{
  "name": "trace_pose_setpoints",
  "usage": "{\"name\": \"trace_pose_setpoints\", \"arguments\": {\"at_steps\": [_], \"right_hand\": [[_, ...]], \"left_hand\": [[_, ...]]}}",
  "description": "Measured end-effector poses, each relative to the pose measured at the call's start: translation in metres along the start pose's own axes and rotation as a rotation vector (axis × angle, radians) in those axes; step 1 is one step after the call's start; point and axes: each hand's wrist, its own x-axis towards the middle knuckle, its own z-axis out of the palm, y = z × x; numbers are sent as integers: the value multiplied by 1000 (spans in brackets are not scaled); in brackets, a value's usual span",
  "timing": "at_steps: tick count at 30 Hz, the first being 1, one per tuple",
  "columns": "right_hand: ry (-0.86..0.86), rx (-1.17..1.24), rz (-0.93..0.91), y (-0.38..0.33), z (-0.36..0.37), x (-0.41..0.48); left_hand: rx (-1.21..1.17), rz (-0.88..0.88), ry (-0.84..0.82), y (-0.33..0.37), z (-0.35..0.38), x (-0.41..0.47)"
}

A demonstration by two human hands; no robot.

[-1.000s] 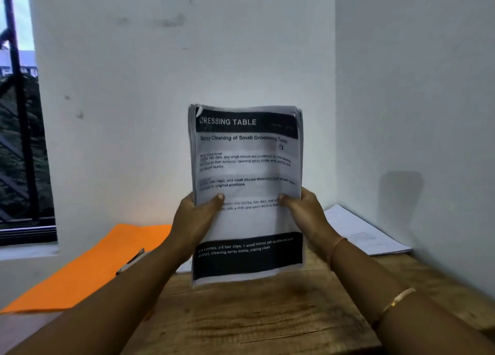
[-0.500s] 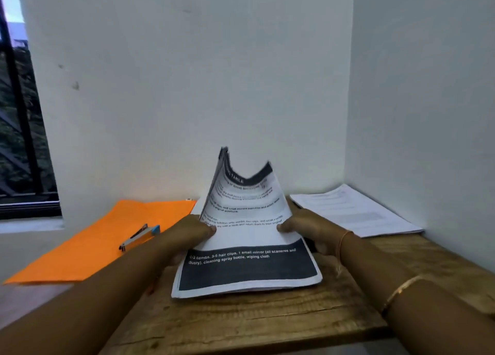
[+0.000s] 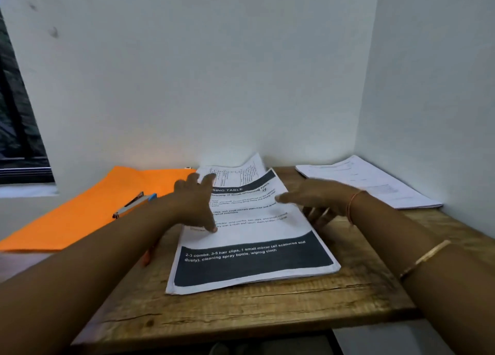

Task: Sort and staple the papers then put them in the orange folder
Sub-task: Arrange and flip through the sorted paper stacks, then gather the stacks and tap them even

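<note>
Papers: lying flat at the middle of the table, print facing up.
Left hand: spreading straight fingers over the papers' left side, thumb tip touching the page, gripping nothing.
Right hand: reaching over the papers' right edge, fingers stretching out, holding nothing; blurring.
Orange folder: lying flat at far left, carrying the stapler.
Second pile: sitting far right, against the wall.
</note>
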Motion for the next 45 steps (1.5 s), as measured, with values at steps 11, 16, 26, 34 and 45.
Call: {"name": "trace_pose_setpoints", "arguments": {"at_steps": [11,16,26,34,45], "right_hand": [[341,-3,-221,-22,-11,56],[280,116,-218,-23,-7,67],[278,-11,-523,-6,-12,57],[153,-12,-560,-10,1,52],[216,-55,-543,-8,6,59]], "left_hand": [[-293,309,153,55,10,50],[-368,322,144,49,27,53],[-563,261,20,47,22,48],[-794,150,-93,49,17,37],[-1037,-44,-23,50,19,39]]}}
